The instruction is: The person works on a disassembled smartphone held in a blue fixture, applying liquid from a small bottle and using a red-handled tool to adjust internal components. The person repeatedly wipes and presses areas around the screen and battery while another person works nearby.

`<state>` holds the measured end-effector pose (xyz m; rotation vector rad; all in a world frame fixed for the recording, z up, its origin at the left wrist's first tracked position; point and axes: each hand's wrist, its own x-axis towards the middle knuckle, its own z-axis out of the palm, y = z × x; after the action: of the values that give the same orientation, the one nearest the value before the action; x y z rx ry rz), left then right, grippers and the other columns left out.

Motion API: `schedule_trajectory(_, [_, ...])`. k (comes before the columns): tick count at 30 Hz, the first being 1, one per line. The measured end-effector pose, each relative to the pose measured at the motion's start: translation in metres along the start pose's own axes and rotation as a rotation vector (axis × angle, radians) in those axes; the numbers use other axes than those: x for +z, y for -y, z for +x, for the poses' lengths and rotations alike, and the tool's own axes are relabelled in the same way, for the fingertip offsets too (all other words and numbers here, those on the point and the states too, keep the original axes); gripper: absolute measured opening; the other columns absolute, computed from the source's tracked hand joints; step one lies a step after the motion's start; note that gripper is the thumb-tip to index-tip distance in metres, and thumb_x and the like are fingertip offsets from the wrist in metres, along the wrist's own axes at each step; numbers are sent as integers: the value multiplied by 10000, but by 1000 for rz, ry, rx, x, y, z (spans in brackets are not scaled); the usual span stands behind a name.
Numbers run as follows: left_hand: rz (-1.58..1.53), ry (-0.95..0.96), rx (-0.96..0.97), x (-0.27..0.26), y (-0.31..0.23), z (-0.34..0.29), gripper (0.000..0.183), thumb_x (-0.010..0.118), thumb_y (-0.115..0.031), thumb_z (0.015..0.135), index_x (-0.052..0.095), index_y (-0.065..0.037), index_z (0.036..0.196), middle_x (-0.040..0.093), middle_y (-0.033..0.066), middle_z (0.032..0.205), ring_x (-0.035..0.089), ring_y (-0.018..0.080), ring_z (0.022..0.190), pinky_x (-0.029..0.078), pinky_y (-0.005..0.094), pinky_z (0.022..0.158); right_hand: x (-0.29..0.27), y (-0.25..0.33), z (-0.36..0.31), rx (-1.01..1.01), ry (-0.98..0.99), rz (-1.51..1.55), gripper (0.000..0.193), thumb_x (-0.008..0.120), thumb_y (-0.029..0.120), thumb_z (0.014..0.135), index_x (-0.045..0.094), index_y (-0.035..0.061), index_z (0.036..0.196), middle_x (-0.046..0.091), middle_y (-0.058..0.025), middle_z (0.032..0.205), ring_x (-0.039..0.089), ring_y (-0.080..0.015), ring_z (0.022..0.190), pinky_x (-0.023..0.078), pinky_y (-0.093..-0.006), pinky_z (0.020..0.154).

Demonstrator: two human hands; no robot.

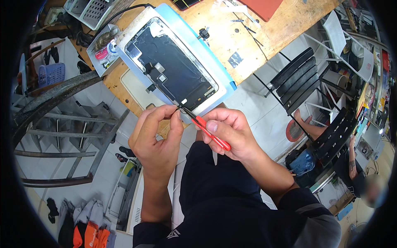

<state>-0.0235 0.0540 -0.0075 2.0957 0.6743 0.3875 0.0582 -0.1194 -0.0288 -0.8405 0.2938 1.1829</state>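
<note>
My right hand (236, 134) grips a pair of red-handled pliers (213, 133), with dark slim jaws pointing up and left. The jaw tips meet the fingertips of my left hand (156, 138). There, thumb and forefinger pinch together on something small and dark that I cannot make out. Just beyond both hands lies a dark tablet screen panel (175, 68) with a torn white rim, small chips and a thin cable along its near edge. It rests on a white and light-blue machine bed (221, 78) with black knobs.
The wooden table (269, 31) holds a red mat (260, 6) and thin black strips. A tray of spools and a brush (108, 49) stands left of the machine. Black slatted chairs (295, 78) are at the right, metal rails (62, 134) at the left. Another person sits far right.
</note>
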Motion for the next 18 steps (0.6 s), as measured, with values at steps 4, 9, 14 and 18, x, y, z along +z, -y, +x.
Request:
schedule_trajectory(4, [-23, -2, -27, -1, 2, -1, 195, 823, 93, 857, 768, 16, 1028, 762, 107, 944, 750, 219, 833, 577, 333, 756, 0, -1, 0, 6, -5, -24, 277, 692, 179, 1088, 728, -80, 1180, 738, -113, 820, 567, -89, 493, 448, -219, 441])
schedule_trajectory(9, [-41, 0, -68, -1, 4, -2, 189, 824, 86, 852, 767, 13, 1016, 760, 101, 942, 746, 204, 842, 579, 327, 777, 1, -3, 1, -9, -5, -13, 280, 692, 182, 1090, 729, -79, 1183, 741, -117, 818, 574, -89, 494, 455, -218, 442])
schedule_trajectory(14, [-116, -3, -131, -3, 9, -4, 199, 825, 84, 854, 762, 16, 1029, 749, 98, 949, 745, 183, 867, 585, 310, 796, 0, -3, 0, 4, -6, -18, 285, 691, 187, 1092, 728, -82, 1180, 740, -123, 815, 573, -90, 491, 458, -215, 439])
schedule_trajectory(18, [-188, 6, -150, -5, 11, -4, 218, 834, 83, 852, 759, 20, 1047, 744, 107, 970, 745, 187, 872, 592, 309, 801, 2, -4, 1, -2, 7, 19, 286, 688, 187, 1092, 727, -85, 1172, 736, -124, 812, 569, -88, 488, 457, -217, 435])
